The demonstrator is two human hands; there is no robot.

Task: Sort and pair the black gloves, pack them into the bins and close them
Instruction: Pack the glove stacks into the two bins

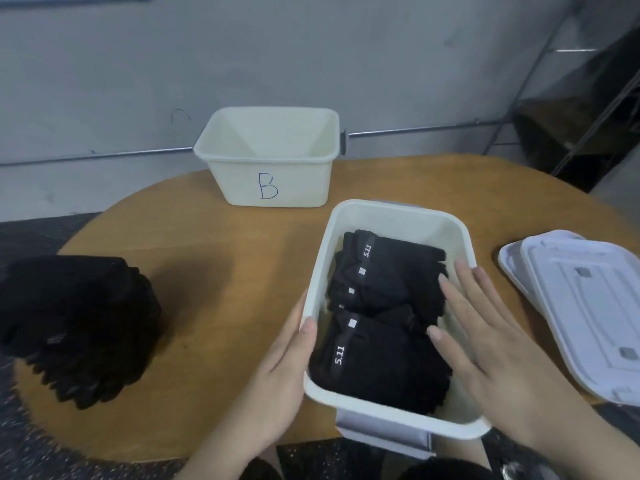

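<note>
A white bin [398, 211] stands near the table's front, filled with folded black gloves [377, 306] that carry white "5.11" labels. My left hand [277, 372] holds the bin's left wall, thumb hooked over the rim. My right hand [491, 334] lies flat with straight fingers over the gloves at the bin's right side. A stack of loose black gloves [76, 323] sits on the left of the table. A second white bin [266, 181], marked "B", stands behind with nothing visible inside. Two white lids [581, 306] lie stacked at the right.
The round wooden table [214, 265] ends close to my body, and the near bin overhangs its front edge. A grey wall with a metal rail runs behind. A dark metal rack stands at the far right.
</note>
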